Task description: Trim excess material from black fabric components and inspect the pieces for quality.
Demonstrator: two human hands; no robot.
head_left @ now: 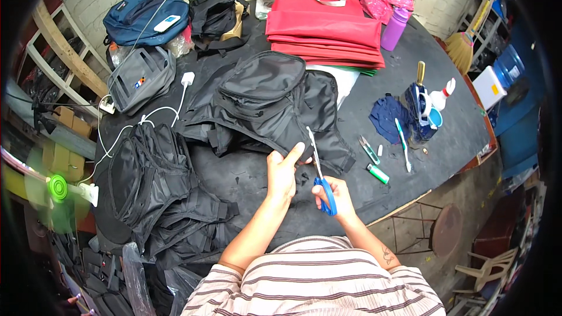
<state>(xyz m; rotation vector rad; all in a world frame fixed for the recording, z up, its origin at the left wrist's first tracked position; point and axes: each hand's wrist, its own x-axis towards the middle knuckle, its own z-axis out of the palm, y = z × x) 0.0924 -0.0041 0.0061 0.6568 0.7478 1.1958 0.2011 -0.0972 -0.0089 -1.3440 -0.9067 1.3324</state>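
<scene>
A black backpack [257,90] lies on the dark table in front of me. My left hand [283,174] pinches the near edge of its fabric between thumb and fingers. In my right hand [338,198] is a pair of scissors [317,161] with blue handles, its blades pointing away from me beside the held edge. Whether the blades touch the fabric I cannot tell. To the left, a second black bag [153,175] rests partly over the table's edge.
Folded red fabric [325,29] is stacked at the back, beside a purple bottle [396,28]. Right of the backpack lie thread snips [369,150], a green lighter [378,174], a toothbrush [403,145] and a dark cloth [389,118]. A white charger cable [170,109] crosses the left side.
</scene>
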